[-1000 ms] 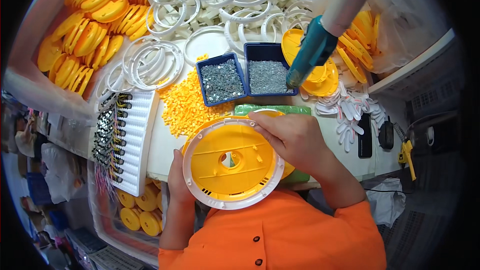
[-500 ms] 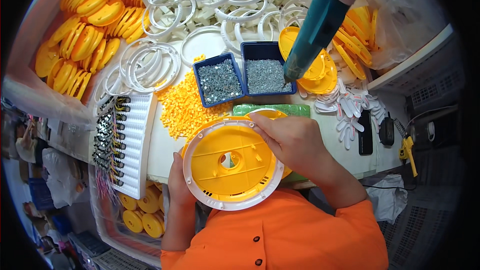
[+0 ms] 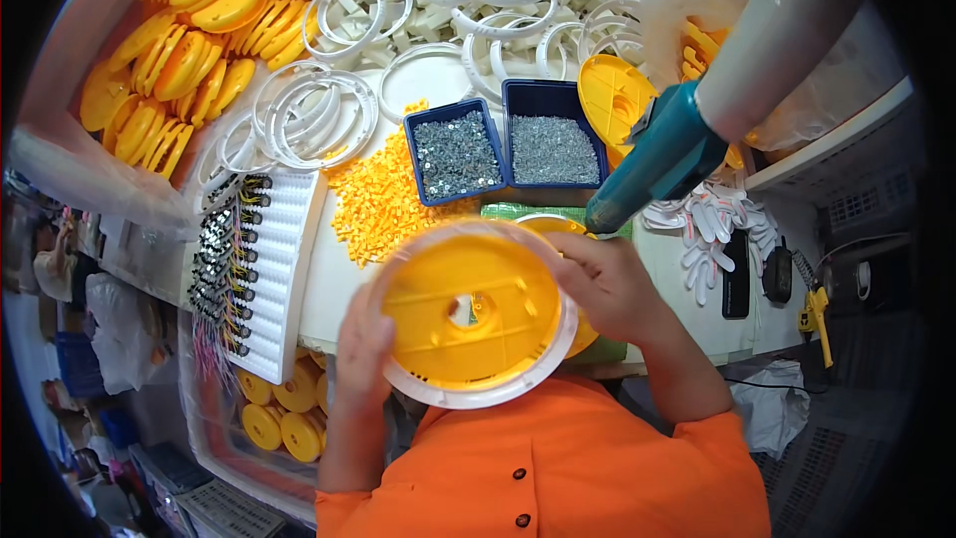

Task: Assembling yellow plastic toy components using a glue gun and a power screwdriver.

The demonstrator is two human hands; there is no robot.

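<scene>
Gripping with the fingers of your left hand [image 3: 364,344] and right hand [image 3: 604,279], you hold the yellow disc [image 3: 438,339] and white ring [image 3: 464,399] at the desk's [image 3: 334,299] near edge; likely you are aligning them, and next move calls for steady support

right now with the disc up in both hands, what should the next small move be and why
Probably lower the disc toward the green pad, with the left hand and right hand staying on it: its white ring is around the rim, and the teal tool hangs just beyond the right hand.
</scene>
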